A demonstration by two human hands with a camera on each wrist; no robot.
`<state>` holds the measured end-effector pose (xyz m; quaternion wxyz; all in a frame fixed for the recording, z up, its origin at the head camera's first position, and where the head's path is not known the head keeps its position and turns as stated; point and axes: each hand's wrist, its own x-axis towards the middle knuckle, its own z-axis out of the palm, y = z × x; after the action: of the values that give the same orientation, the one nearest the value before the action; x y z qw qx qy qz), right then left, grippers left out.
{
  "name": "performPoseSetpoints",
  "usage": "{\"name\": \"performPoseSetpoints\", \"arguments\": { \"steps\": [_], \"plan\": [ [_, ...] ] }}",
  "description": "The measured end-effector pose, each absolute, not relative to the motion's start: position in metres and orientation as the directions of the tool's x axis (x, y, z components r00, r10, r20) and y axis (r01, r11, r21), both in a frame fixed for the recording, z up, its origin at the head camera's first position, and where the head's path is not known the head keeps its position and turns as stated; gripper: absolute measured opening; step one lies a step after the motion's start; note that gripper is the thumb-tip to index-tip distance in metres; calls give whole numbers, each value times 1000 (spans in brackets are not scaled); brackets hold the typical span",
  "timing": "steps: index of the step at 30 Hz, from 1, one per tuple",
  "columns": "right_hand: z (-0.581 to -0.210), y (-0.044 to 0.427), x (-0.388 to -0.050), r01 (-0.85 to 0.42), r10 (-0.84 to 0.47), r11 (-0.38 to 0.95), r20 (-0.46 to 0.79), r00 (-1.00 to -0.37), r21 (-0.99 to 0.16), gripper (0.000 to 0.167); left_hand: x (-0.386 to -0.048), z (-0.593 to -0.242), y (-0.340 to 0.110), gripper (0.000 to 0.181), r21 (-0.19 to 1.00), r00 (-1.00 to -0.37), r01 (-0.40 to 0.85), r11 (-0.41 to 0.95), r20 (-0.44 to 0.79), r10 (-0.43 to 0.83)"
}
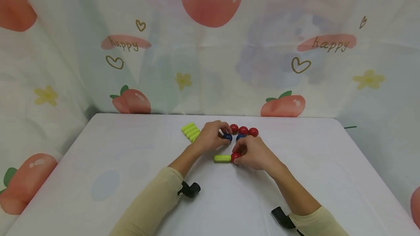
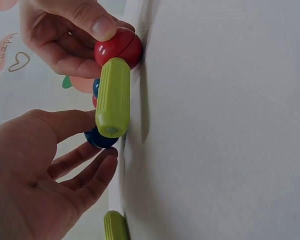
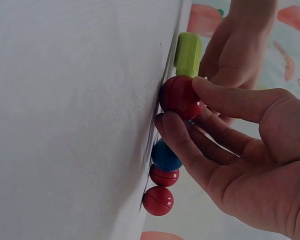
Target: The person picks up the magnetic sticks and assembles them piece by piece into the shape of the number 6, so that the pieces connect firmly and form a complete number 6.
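In the head view my left hand (image 1: pixel 208 136) pinches a dark blue ball (image 1: pixel 227 137) between thumb and fingers, near the back of the table. To its right and nearer the front, my right hand (image 1: pixel 256 153) grips a glossy red ball (image 1: pixel 234 157). That ball touches the right end of a yellow-green ribbed rod (image 1: pixel 222 158) lying sideways. The left wrist view shows the rod (image 2: pixel 114 95) end-on to the red ball (image 2: pixel 127 47), with the blue ball (image 2: pixel 101 139) partly behind it. A second blue ball (image 1: pixel 240 137) sits just behind my right hand, partly covered.
A row of red balls (image 1: pixel 243 130) stands behind the hands. Several yellow-green rods (image 1: pixel 190 130) lie side by side left of my left hand, which partly covers them. The white table (image 1: pixel 137 192) meets a printed cloth backdrop (image 1: pixel 210 65) behind.
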<state>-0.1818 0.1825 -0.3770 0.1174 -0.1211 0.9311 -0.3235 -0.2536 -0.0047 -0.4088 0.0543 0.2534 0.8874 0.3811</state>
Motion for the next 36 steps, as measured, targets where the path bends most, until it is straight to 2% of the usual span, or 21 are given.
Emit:
{"name": "performPoseSetpoints", "arguments": {
  "steps": [12, 36],
  "plan": [
    [-377, 183, -181, -129, -279, 772, -150, -948, -622, 21, -239, -406, -30, 21, 739, -911, 297, 604, 30, 411],
    [-381, 182, -183, -117, -249, 776, -130, -960, -620, 23, -210, -401, -66, 20, 729, -917, 275, 627, 2, 400]
  ]
}}
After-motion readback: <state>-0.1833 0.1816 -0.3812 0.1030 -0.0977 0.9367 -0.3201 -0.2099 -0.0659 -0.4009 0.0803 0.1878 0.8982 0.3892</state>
